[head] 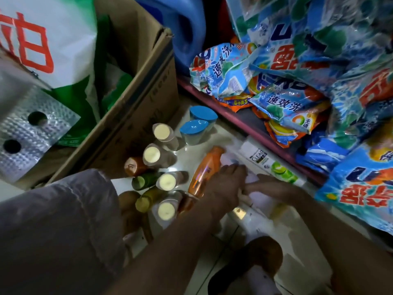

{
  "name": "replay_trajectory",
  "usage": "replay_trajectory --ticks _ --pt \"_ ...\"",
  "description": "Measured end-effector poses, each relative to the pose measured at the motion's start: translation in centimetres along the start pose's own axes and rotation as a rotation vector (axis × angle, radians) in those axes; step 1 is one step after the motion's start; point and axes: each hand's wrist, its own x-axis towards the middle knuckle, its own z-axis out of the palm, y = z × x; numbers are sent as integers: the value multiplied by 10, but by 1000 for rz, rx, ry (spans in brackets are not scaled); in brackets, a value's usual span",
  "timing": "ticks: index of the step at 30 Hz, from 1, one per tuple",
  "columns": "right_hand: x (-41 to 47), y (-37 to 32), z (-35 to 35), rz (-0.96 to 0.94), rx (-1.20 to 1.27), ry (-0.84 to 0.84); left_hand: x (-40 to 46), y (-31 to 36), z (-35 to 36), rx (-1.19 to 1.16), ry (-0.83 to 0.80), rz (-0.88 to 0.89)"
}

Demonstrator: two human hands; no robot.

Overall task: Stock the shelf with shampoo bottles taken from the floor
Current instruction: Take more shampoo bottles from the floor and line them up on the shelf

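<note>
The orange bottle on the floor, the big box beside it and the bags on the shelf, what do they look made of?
Orange bottle: glossy plastic, by the bright streaks of light along its side.
Box: brown cardboard, matte, with folded flaps and worn edges.
Bags: thin printed plastic film, probably; they crinkle and catch glare.

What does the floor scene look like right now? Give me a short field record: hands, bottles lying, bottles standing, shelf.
left hand: reaching over a white bottle on the floor, fingers on it; grip unclear
right hand: on the same white bottle; grip unclear
lying bottles: orange bottle, Clear bottle beside the shelf edge
standing bottles: cream-capped cluster, two blue-capped bottles
shelf: lowest level holds detergent bags
cardboard box: open, left of the bottles
</note>
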Motion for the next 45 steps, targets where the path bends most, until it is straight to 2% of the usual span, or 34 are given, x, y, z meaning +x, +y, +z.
replay_trajectory --ticks 2,4,5,6,7,8,9,10,11,13,15,17,21,24,27,29,35,40,43,45 --pt "-29 -21 -27 36 24 -225 1 2 1 102 18 63" --pt "-29 -35 -22 121 167 -249 2 2 0 118 99 105" --pt "-29 -35 -24 160 233 -259 2 0 -2 103 138 123" --pt "-29 -32 -22 140 140 -147 2 -3 -5 83 156 129" --pt "-28 -31 -22 266 124 -74 2 -4 -8 57 154 115" --pt "-24 -28 -23 277 290 -132 2 -5 -11 23 148 80" --pt "-23 -23 -25 185 517 -217 3 -6 -14 -24 143 16" --pt "-25 -20 -21 79 631 -253 4 -6 -16 -83 132 -78" --pt "-23 -13 -13 21 557 -219 5 -6 -19 -155 121 -177" --pt "-9 0 12 8 -26 22 3 -9 -22 -342 153 -263" --pt "8 11 50 -130 -479 76 -1 -12 -25 -492 220 -284" --pt "14 14 82 -154 -617 103 -2 -14 -28 -575 246 -295" --pt "20 19 111 -169 -765 304 -3 -11 -33 -608 213 -281" --pt "16 21 109 -212 -789 292 -7 -9 -37 -617 177 -258" --pt "-8 15 90 -223 -557 204 -18 -3 -46 -595 169 -254" --pt "-33 8 71 -268 -394 183 -34 4 -51 -613 222 -253" --pt "-131 -7 26 -308 160 305 -90 33 -72 -769 386 -211" --pt "-231 -15 7 -442 592 371 -131 75 -98 -817 457 -33" --pt "-299 -13 0 -594 688 428 -156 105 -118 -812 491 67" --pt "-344 -10 -8 -695 688 538 -172 127 -133 -829 498 134"
